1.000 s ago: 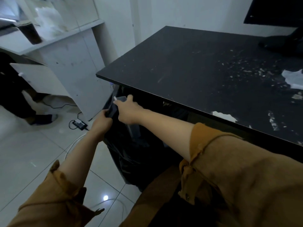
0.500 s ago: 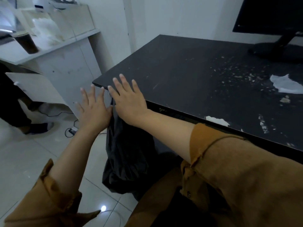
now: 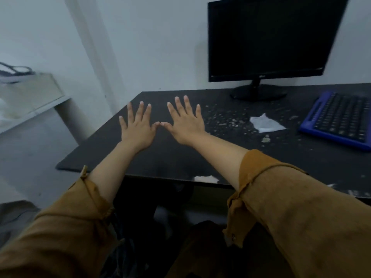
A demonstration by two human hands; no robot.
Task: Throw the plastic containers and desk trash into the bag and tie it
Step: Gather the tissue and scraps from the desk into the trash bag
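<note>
Both hands are stretched out over the black desk (image 3: pixel 112 151), palms down, fingers spread, holding nothing. My left hand (image 3: pixel 137 127) and my right hand (image 3: pixel 185 123) lie side by side with the thumb tips almost touching. A crumpled white tissue (image 3: pixel 265 123) lies on the desk to the right of my right hand, amid scattered crumbs (image 3: pixel 226 121). A torn white scrap (image 3: pixel 206 178) sits at the desk's front edge. The black bag (image 3: pixel 160 201) shows only as a dark shape under the desk, between my arms.
A black monitor (image 3: pixel 267 39) stands at the back of the desk. A blue keyboard (image 3: pixel 341 119) lies at the right. A white shelf (image 3: pixel 32 103) with a pale box stands at the left against the wall.
My hands let go of the black bag beside the desk, opened flat and rose over the desktop. The view lifted from the floor to the monitor and keyboard.
</note>
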